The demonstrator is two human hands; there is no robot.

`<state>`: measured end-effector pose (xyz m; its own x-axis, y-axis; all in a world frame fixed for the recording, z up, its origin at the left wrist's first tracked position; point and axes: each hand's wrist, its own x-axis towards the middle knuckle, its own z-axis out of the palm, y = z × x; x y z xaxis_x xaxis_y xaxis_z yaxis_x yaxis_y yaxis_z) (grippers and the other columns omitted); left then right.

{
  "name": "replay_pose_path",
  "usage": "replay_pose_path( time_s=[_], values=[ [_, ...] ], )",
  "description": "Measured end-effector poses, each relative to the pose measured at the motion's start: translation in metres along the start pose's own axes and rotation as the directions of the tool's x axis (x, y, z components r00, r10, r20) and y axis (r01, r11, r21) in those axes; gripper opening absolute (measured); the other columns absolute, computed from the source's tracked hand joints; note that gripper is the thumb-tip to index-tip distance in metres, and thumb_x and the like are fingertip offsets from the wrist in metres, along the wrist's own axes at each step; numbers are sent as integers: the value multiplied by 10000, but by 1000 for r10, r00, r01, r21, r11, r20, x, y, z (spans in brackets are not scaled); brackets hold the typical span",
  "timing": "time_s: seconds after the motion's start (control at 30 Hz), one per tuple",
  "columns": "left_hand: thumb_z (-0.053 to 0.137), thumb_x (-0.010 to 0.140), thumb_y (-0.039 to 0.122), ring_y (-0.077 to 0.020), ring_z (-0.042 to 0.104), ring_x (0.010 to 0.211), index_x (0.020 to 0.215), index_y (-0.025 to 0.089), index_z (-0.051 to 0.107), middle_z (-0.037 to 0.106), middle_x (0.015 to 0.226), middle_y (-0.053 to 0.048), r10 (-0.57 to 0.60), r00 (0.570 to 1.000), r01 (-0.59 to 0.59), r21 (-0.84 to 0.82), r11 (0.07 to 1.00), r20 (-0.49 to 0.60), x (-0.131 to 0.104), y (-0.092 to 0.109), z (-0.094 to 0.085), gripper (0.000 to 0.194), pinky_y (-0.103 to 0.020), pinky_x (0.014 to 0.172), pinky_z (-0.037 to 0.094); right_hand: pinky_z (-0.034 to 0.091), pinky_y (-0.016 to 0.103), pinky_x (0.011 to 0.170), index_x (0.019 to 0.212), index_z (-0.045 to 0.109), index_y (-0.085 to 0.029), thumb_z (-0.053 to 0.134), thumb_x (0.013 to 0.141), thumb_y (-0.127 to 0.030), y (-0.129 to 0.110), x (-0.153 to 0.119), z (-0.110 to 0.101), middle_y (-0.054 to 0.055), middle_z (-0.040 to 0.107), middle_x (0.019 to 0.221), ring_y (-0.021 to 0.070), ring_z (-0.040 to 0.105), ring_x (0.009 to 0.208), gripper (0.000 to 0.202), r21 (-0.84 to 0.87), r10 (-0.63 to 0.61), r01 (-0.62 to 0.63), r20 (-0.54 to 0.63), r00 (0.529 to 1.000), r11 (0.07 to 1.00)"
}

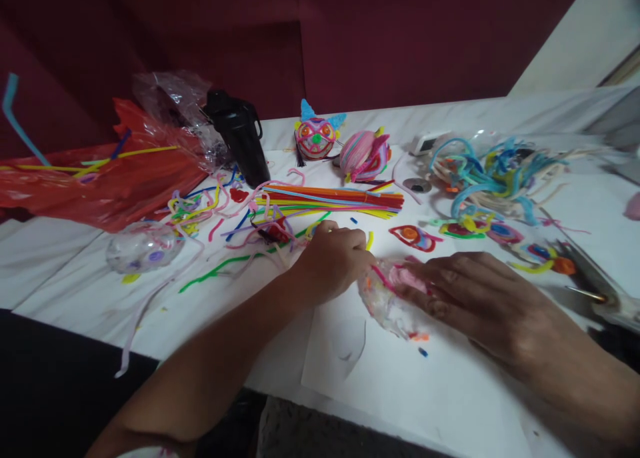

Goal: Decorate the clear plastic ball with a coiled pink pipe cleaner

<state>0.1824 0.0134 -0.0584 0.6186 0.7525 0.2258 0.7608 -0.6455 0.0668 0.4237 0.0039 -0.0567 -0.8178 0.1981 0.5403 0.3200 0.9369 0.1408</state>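
Note:
A clear plastic shell with pink pipe cleaner on it rests on the white table between my hands. My left hand is closed at the shell's upper left edge, its fingertips pinched on the end of a magenta pipe cleaner. From the right, my right hand grips the shell, thumb and fingers on either side of a pale pink coiled patch. Its fingers cover the shell's right side. Just beyond lies an eye-shaped pipe cleaner piece. Orange and blue scraps lie near the shell's lower edge.
Behind is a bundle of coloured pipe cleaners. A black bottle stands back left beside a red plastic bag. Two decorated heads sit at the back. Blue pipe cleaners tangle at right; another clear shell lies left.

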Motion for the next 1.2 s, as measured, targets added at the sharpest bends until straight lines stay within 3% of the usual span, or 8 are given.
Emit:
replay_pose_path(
  time_s=[0.13, 0.33, 0.43, 0.73, 0.87, 1.07, 1.2],
  values=[
    [539, 911, 199, -149, 609, 775, 838, 202, 734, 677, 792, -14, -6, 999, 3, -61, 998, -49, 1, 1, 4, 208, -344, 777, 338, 469, 466, 811, 1222, 585, -157, 287, 980, -121, -2, 0, 1, 143, 681, 1025, 289, 600, 990, 386, -75, -29, 31, 21, 999, 997],
    [597, 793, 101, -117, 652, 705, 819, 193, 748, 724, 741, 3, -130, 968, 46, -359, 932, -213, 3, 2, 18, 179, -230, 674, 437, 478, 486, 824, 1214, 577, -153, 300, 974, -116, -4, -5, 4, 147, 672, 1054, 302, 592, 1004, 369, -58, -9, 9, 0, 1000, 998],
    [596, 773, 69, -120, 675, 729, 808, 179, 756, 742, 768, -9, -157, 956, 41, -417, 908, -247, 6, 3, 23, 197, -213, 684, 465, 495, 463, 781, 1134, 593, -146, 305, 960, -90, -5, -2, 1, 152, 684, 1022, 296, 601, 953, 340, -85, -36, 36, -2, 999, 996],
    [581, 877, 130, -148, 714, 908, 922, 193, 747, 776, 953, -21, -35, 973, -35, -292, 956, -229, 11, 3, 28, 183, -290, 810, 453, 475, 466, 807, 1168, 611, -110, 312, 967, -97, -6, -3, 3, 170, 668, 1075, 298, 583, 980, 360, -74, -13, 15, 26, 1000, 997],
    [572, 889, 127, -145, 714, 928, 967, 221, 748, 774, 984, -18, -29, 973, -47, -323, 945, -228, 12, 3, 25, 214, -288, 819, 447, 457, 487, 841, 1258, 566, -98, 313, 990, -124, -5, -10, 9, 172, 634, 1138, 309, 551, 1048, 369, -43, 23, -22, 40, 999, 999],
    [548, 897, 116, -136, 717, 930, 1015, 224, 735, 771, 1004, -13, 27, 987, -89, -391, 916, -161, 16, 0, 21, 246, -279, 824, 448, 499, 458, 806, 1209, 590, -54, 329, 980, -97, -6, -4, 2, 174, 657, 1088, 300, 559, 1013, 350, -81, 2, 4, 76, 997, 997],
    [499, 884, 97, -134, 708, 972, 1026, 217, 727, 764, 1035, -18, 45, 992, -89, -409, 908, -115, 18, 0, 17, 293, -271, 844, 453, 507, 470, 810, 1266, 560, -97, 316, 981, -117, -6, -6, 5, 161, 655, 1099, 296, 568, 1023, 376, -55, 34, -32, 34, 999, 998]
  ],
)
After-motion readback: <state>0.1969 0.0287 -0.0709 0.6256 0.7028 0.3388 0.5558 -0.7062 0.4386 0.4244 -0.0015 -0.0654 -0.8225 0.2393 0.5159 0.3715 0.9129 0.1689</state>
